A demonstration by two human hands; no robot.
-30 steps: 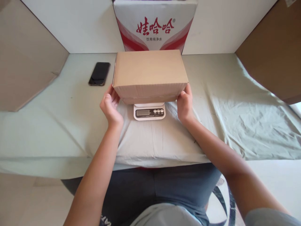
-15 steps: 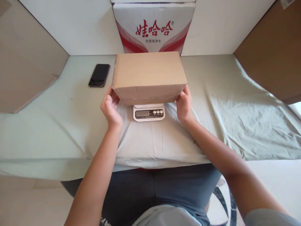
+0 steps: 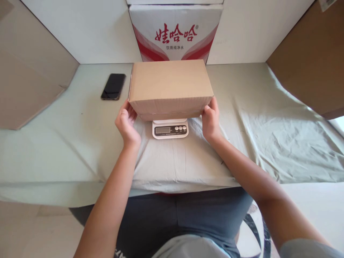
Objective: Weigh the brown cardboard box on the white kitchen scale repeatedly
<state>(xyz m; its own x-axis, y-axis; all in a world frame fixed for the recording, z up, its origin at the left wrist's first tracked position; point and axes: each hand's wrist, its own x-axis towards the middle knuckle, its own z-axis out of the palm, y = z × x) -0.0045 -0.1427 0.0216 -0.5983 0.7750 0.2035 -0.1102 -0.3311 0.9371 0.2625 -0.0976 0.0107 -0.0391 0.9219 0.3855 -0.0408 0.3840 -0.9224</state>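
Observation:
A plain brown cardboard box [image 3: 170,80] sits over a small white digital scale [image 3: 170,130], hiding the scale's rear part. The scale's dark display and several round buttons show in front of the box; no reading can be made out. My left hand [image 3: 127,123] grips the box at its left front edge, fingers partly hidden behind it. At the right front corner, my right hand [image 3: 211,116] holds the box with the thumb on the front face and fingers along the side.
A black phone [image 3: 113,86] lies left of the box on the pale green cloth [image 3: 88,143]. Behind stands a white and red printed carton [image 3: 176,32]. Large cardboard pieces stand at the left [image 3: 32,71] and right [image 3: 309,61].

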